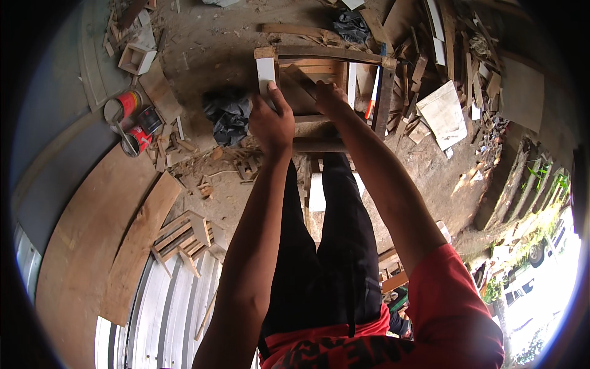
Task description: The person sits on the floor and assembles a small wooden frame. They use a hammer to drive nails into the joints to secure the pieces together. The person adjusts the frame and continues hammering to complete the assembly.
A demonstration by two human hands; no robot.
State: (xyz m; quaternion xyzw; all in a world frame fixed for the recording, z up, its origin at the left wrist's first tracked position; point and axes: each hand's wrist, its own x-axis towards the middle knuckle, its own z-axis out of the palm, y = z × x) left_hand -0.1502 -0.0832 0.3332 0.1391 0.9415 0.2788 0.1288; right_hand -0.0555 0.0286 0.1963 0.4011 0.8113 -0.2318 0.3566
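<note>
Your half-closed left hand (272, 120) grips the white-faced strip (265, 72), lying near-to-far along the left side of the wooden frame (329, 53), while your right hand (332, 99) closes round a brown wooden piece (299, 80) slanting far-left toward it.

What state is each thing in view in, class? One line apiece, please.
Frame: open in the middle
White strip: along the frame's left side
Left hand: thumb on the white strip, fingers partly hidden
Wood piece: slanted, partly hidden
Right hand: closed on the wood piece
Black plastic: crumpled
Small box: open
Red can: looks open
White panel: stained
</note>
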